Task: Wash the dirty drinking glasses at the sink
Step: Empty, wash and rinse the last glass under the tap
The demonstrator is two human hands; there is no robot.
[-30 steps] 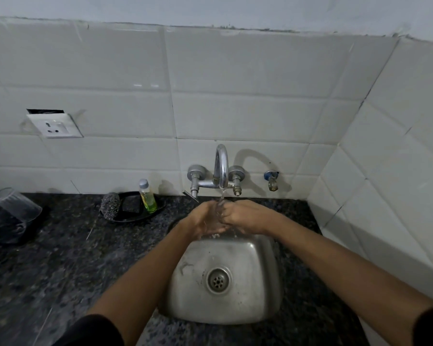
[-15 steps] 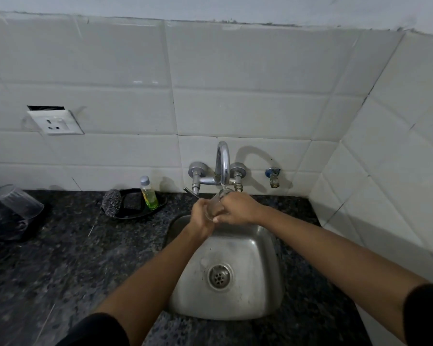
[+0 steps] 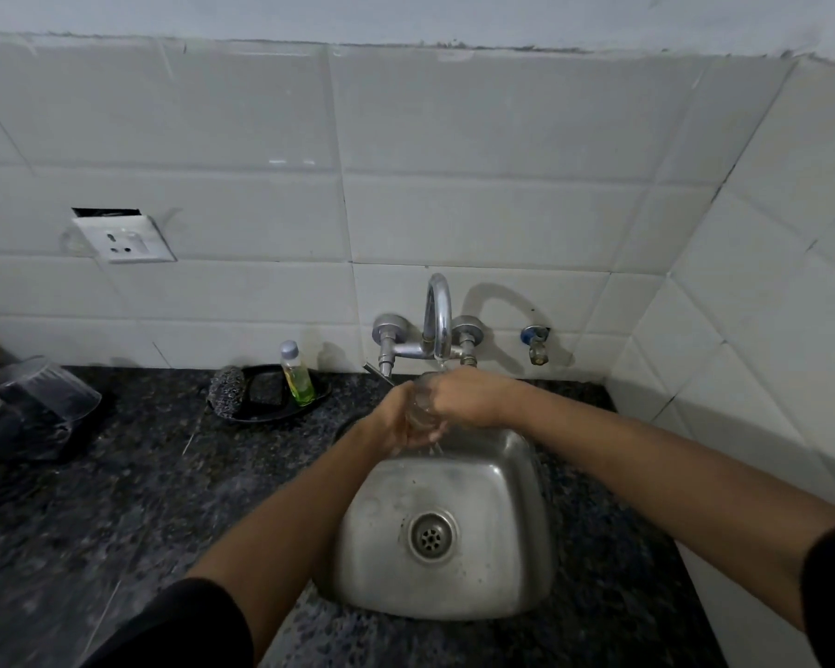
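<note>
left hand (image 3: 398, 419) grips glass (image 3: 419, 407) | right hand (image 3: 468, 397) curled over it | under tap (image 3: 438, 320)

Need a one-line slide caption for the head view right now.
Both hands, left hand and right hand, hold a drinking glass under the running tap above the steel sink.

Dull brushed steel sink (image 3: 454, 590), shiny chrome tap (image 3: 437, 311), speckled polished stone counter (image 3: 116, 499), glossy white tiles (image 3: 478, 219).
</note>
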